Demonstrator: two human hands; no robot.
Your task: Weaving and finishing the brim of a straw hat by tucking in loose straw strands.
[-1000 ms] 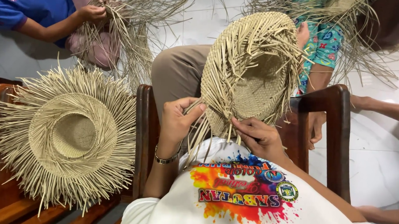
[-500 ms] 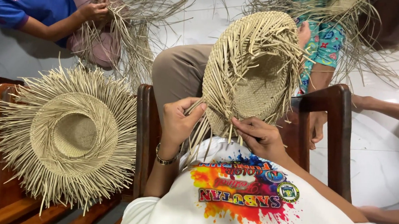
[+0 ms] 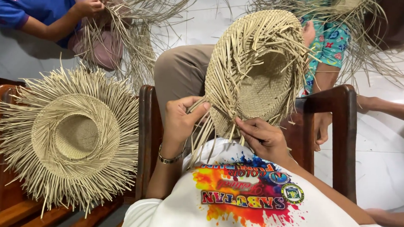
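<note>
Unfinished hat (image 3: 259, 79) – dry woven straw, matt, rough loose ends; chair (image 3: 147, 138) – dark glossy wood; floor (image 3: 384, 150) pale polished stone; bracelet (image 3: 169, 158) shiny metal

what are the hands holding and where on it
Both hold the half-woven straw hat by loose strands at its lower edge: left hand at the left side, right hand at the bottom.

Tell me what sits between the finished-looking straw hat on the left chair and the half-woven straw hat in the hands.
In the head view, a dark wooden chair post and the left hand lie between them.
</note>
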